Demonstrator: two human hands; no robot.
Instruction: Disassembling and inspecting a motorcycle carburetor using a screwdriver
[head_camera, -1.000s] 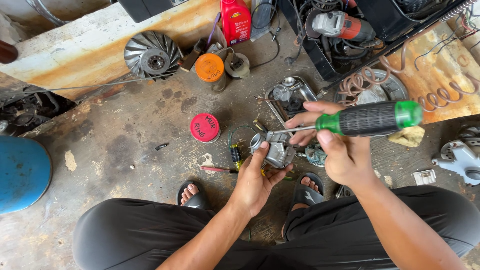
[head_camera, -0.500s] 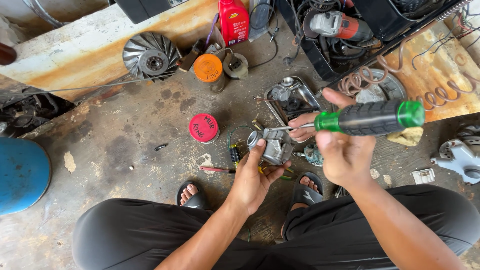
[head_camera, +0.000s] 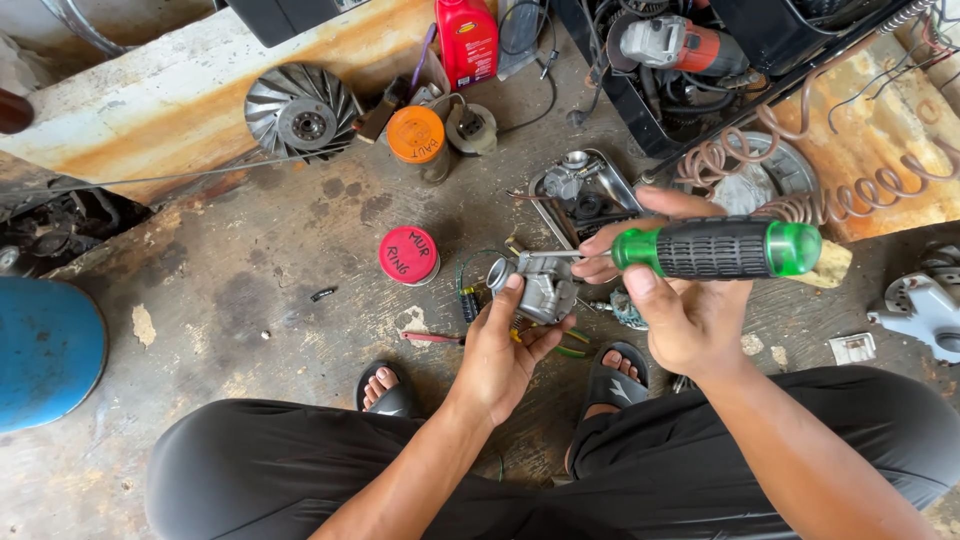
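Barely any shift since the earlier frame: metal part edges slightly toward 9 o'clock, screwdriver stays level. Blue drum (head_camera: 45, 350) sits at 9 o'clock on the concrete floor (head_camera: 250, 260), finned fan wheel (head_camera: 300, 110) at 11, red-lidded tin (head_camera: 408, 254) just left of the work. Right hand (head_camera: 690, 310) is clenched around the green-handled screwdriver (head_camera: 715, 248), tip set into the small metal carburettor-like part (head_camera: 540, 285). Left hand (head_camera: 505, 345) cups that part from below, fingers wrapped on it, held above the floor between the knees. Risk, my read: tip slips off the screw and jabs the left thumb, since the part is only hand-held.
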